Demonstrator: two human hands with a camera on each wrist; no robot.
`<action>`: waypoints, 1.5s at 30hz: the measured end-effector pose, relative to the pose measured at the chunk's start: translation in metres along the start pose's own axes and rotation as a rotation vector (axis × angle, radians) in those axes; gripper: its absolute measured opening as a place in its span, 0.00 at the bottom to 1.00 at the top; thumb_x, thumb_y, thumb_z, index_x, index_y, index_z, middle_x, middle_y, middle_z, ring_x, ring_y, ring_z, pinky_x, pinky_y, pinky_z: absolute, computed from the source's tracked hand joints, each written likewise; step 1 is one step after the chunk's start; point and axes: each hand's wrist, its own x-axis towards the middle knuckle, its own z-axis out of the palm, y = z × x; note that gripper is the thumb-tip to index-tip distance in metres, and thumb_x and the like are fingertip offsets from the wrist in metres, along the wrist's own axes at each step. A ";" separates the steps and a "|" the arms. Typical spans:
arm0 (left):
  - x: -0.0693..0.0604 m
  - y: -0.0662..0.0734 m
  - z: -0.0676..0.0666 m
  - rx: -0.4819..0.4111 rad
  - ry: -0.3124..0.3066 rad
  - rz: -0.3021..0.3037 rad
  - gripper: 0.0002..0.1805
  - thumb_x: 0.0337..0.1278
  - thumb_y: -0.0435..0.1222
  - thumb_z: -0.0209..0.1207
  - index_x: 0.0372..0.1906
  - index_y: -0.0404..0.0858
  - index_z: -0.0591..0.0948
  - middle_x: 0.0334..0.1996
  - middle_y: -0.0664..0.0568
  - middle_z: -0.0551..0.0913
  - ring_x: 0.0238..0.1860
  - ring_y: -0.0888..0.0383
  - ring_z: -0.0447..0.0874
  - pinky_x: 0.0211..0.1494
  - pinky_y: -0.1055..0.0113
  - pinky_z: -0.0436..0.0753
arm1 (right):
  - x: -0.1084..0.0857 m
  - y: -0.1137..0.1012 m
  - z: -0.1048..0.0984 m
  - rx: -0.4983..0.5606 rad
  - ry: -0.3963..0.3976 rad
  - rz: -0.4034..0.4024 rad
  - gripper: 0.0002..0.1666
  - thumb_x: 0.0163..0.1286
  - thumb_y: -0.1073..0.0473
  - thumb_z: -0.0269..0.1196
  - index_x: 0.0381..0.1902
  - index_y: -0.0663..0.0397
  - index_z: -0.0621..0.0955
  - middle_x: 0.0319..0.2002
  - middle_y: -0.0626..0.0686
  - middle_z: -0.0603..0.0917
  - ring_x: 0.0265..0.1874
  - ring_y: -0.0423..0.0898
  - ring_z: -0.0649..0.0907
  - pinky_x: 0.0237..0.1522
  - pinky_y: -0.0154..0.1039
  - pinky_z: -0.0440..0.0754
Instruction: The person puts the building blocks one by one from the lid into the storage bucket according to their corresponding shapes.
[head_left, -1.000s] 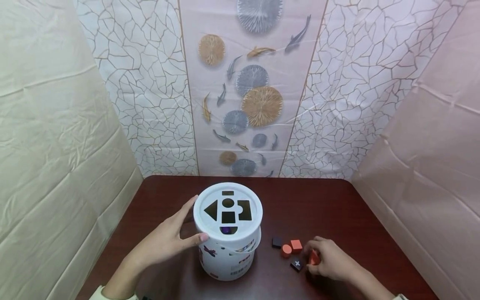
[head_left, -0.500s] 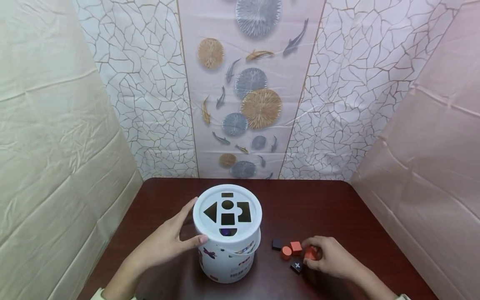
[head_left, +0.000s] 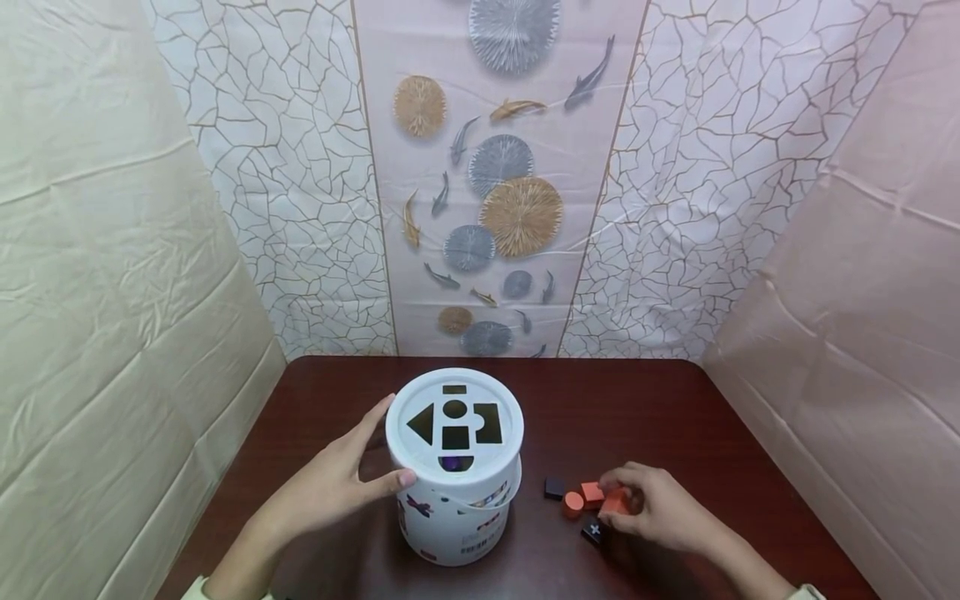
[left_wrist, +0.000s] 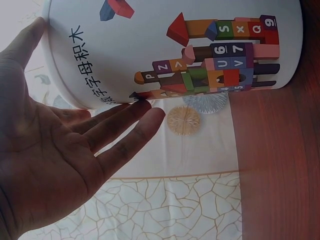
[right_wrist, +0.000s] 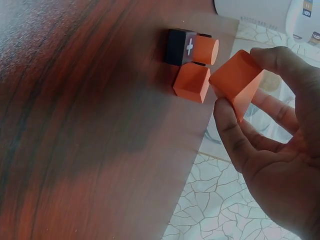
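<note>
My right hand pinches an orange block between thumb and fingertips; in the right wrist view it looks like a triangular prism, held above the table. Just left of it in the head view lie an orange cube, an orange cylinder, a black block with a white plus and a plain black block. My left hand spans the left side of a white bucket, thumb and index fingertip touching near its rim. Its fingers are mostly straight in the left wrist view.
The bucket's lid has several cut-out holes, including a triangle, a circle and a square. Something purple shows through the half-round hole. A white handle hangs on the right side. The dark red table ends at a patterned cloth backdrop.
My right hand has moved slightly left and up with the orange block, closer to the other blocks. My left hand stays on the bucket.
</note>
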 end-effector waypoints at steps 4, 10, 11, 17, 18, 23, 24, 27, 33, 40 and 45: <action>0.000 0.000 0.000 0.003 0.000 -0.002 0.63 0.58 0.75 0.69 0.90 0.69 0.46 0.86 0.56 0.66 0.85 0.46 0.68 0.78 0.28 0.74 | 0.002 -0.003 -0.001 0.016 0.028 -0.031 0.23 0.64 0.55 0.84 0.55 0.50 0.88 0.47 0.48 0.86 0.32 0.34 0.80 0.31 0.30 0.80; 0.000 0.000 0.000 0.001 -0.002 -0.008 0.63 0.57 0.75 0.69 0.91 0.69 0.46 0.86 0.55 0.66 0.85 0.45 0.68 0.78 0.28 0.74 | 0.006 -0.012 0.002 0.000 0.139 -0.113 0.30 0.57 0.64 0.84 0.57 0.42 0.87 0.49 0.45 0.86 0.41 0.36 0.87 0.42 0.37 0.91; 0.000 0.000 0.000 0.001 -0.003 -0.010 0.63 0.57 0.75 0.69 0.91 0.69 0.46 0.86 0.55 0.66 0.85 0.45 0.68 0.78 0.28 0.74 | 0.006 -0.014 0.002 -0.021 0.166 -0.118 0.32 0.56 0.65 0.85 0.57 0.39 0.86 0.50 0.42 0.86 0.43 0.36 0.86 0.44 0.37 0.90; -0.001 -0.001 0.001 -0.005 -0.005 -0.014 0.63 0.58 0.75 0.69 0.90 0.71 0.46 0.86 0.55 0.67 0.85 0.45 0.68 0.78 0.28 0.74 | 0.013 -0.034 -0.004 -0.050 0.285 -0.139 0.39 0.55 0.66 0.86 0.60 0.30 0.84 0.51 0.37 0.87 0.44 0.38 0.83 0.48 0.36 0.86; -0.001 -0.001 0.001 -0.006 -0.004 -0.012 0.62 0.58 0.75 0.69 0.90 0.71 0.46 0.86 0.55 0.67 0.85 0.45 0.68 0.78 0.28 0.74 | 0.014 -0.037 -0.006 -0.028 0.296 -0.150 0.40 0.55 0.68 0.85 0.61 0.32 0.84 0.51 0.39 0.87 0.44 0.39 0.84 0.48 0.34 0.87; -0.002 -0.002 0.001 -0.008 0.003 -0.003 0.62 0.58 0.75 0.69 0.90 0.72 0.46 0.86 0.56 0.67 0.85 0.46 0.69 0.78 0.28 0.74 | 0.024 -0.050 -0.014 0.134 0.318 -0.217 0.42 0.54 0.76 0.82 0.63 0.43 0.83 0.54 0.49 0.87 0.47 0.44 0.88 0.53 0.31 0.89; -0.002 -0.002 0.001 -0.008 0.004 0.000 0.62 0.58 0.75 0.69 0.90 0.72 0.46 0.86 0.56 0.67 0.85 0.46 0.69 0.78 0.29 0.75 | 0.026 -0.053 -0.016 0.162 0.317 -0.224 0.42 0.54 0.77 0.82 0.64 0.45 0.82 0.55 0.50 0.86 0.48 0.45 0.88 0.54 0.31 0.89; -0.001 -0.002 0.001 -0.007 0.004 0.000 0.62 0.57 0.75 0.69 0.89 0.72 0.46 0.86 0.57 0.67 0.85 0.47 0.69 0.78 0.29 0.75 | 0.031 -0.059 -0.020 0.219 0.311 -0.220 0.41 0.57 0.76 0.81 0.65 0.46 0.81 0.58 0.52 0.85 0.51 0.47 0.88 0.57 0.32 0.90; -0.001 -0.002 0.001 -0.006 -0.004 -0.015 0.63 0.57 0.75 0.69 0.90 0.70 0.46 0.86 0.55 0.67 0.85 0.46 0.68 0.77 0.28 0.75 | 0.041 -0.071 -0.026 0.266 0.276 -0.184 0.40 0.60 0.73 0.81 0.65 0.43 0.80 0.58 0.51 0.85 0.52 0.48 0.91 0.58 0.40 0.92; -0.001 -0.002 0.001 -0.010 -0.002 -0.005 0.63 0.58 0.75 0.69 0.90 0.71 0.46 0.86 0.55 0.67 0.85 0.46 0.68 0.78 0.28 0.75 | 0.056 -0.088 -0.031 0.311 0.247 -0.225 0.37 0.63 0.71 0.81 0.65 0.45 0.80 0.60 0.52 0.83 0.55 0.49 0.91 0.59 0.45 0.92; 0.000 -0.001 0.000 -0.008 0.003 0.001 0.63 0.57 0.75 0.69 0.90 0.72 0.45 0.86 0.55 0.67 0.85 0.46 0.69 0.77 0.29 0.75 | 0.067 -0.102 -0.035 0.313 0.238 -0.234 0.36 0.63 0.67 0.83 0.64 0.42 0.80 0.59 0.49 0.83 0.56 0.48 0.91 0.60 0.44 0.92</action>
